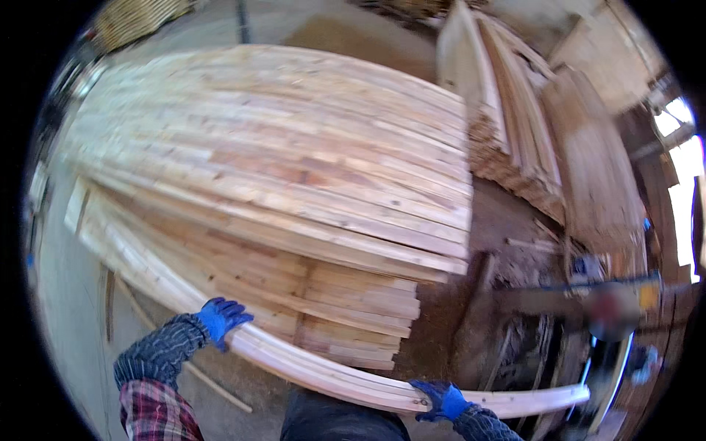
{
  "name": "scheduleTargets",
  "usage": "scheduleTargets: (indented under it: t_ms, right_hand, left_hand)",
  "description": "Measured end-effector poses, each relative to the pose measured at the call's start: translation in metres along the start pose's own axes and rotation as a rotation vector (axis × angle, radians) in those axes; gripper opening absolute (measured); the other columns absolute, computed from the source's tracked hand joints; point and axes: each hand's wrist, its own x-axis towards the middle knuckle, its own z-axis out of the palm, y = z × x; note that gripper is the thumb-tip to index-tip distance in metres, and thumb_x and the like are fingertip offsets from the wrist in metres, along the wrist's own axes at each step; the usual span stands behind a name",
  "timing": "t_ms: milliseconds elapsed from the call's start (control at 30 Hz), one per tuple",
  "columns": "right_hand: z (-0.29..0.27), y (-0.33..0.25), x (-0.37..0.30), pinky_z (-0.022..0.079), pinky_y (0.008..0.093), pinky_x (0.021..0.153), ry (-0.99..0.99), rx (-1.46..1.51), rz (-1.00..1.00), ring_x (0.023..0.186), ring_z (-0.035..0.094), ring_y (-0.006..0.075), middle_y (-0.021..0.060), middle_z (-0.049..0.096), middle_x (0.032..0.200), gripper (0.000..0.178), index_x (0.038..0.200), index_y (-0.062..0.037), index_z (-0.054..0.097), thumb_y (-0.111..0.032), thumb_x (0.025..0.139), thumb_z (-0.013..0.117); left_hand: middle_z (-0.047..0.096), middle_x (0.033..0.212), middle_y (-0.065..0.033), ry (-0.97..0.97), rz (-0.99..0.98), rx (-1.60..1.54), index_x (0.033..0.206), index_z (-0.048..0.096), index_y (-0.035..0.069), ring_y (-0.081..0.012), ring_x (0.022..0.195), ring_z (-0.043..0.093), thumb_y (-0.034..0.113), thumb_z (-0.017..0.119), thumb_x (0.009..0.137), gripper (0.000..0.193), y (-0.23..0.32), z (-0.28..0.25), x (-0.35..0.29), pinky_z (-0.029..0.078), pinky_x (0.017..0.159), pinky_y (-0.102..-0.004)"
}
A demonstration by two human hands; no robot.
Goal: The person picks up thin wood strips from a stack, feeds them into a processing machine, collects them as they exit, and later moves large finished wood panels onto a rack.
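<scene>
Boards (pixel 316 360) are stretching across your front, beside the large plank stack (pixel 294 147); your left hand (pixel 223 321) and right hand (pixel 441 400) are clasping them well apart, wide spacing probably best steadying their length.

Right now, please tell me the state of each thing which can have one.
Left hand: gloved, closed on the long boards
Right hand: gloved, closed on the same boards
Long boards: held side by side
Large board stack: lying flat, untouched by the hands
Thin wooden strip: lying loose on the floor
</scene>
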Motion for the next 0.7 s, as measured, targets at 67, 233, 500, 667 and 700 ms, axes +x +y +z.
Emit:
scheduleTargets:
  t_ms: [67,233,500,667,700]
  right_hand:
    - [0.002,-0.011,-0.009,0.047,0.0503,0.096,0.117,0.019,-0.003,0.106,0.064,0.0393,0.0185,0.066,0.120,0.086,0.146,-0.0217,0.046,-0.055,0.072,0.076]
    - [0.027,0.008,-0.054,0.049,0.0484,0.089,0.213,-0.121,0.090,0.103,0.065,0.0348,0.0153,0.067,0.116,0.089,0.146,-0.0283,0.046,-0.047,0.066,0.081]
    - [0.037,0.094,-0.211,0.034,0.0559,0.111,0.730,-0.391,0.240,0.120,0.055,0.0364,0.0133,0.061,0.126,0.072,0.142,-0.0279,0.051,-0.022,0.073,0.071]
    - [0.028,0.122,-0.271,0.030,0.0514,0.116,0.811,-0.501,0.644,0.140,0.037,0.0353,0.0098,0.038,0.154,0.113,0.153,-0.0302,0.032,-0.028,0.052,0.084]
    - [0.031,0.120,-0.272,0.028,0.0498,0.118,0.923,-0.506,0.594,0.141,0.036,0.0359,0.0097,0.039,0.154,0.113,0.153,-0.0291,0.034,-0.027,0.051,0.083]
  left_hand:
    - [0.063,0.124,-0.0125,-0.108,0.040,-0.085,0.136,0.053,0.019,-0.0318,0.116,0.058,0.056,0.087,0.054,0.096,-0.009,0.027,0.007,0.037,0.105,-0.0516]
    - [0.065,0.099,-0.0098,0.203,0.011,0.052,0.111,0.064,0.015,-0.0293,0.091,0.060,0.056,0.083,0.046,0.079,0.055,0.045,-0.003,0.043,0.085,-0.0479]
    - [0.047,0.127,-0.0140,0.422,-0.003,0.041,0.139,0.048,0.015,-0.0327,0.117,0.045,0.050,0.082,0.051,0.100,0.248,-0.034,0.027,0.033,0.098,-0.0596]
    - [0.052,0.126,-0.0146,0.581,-0.014,0.252,0.141,0.048,0.012,-0.0355,0.117,0.048,0.044,0.082,0.054,0.099,0.390,-0.105,0.078,0.034,0.103,-0.0562]
    - [0.054,0.121,-0.0148,0.610,0.002,0.264,0.139,0.049,0.011,-0.0358,0.114,0.049,0.048,0.082,0.053,0.100,0.415,-0.117,0.091,0.034,0.100,-0.0565]
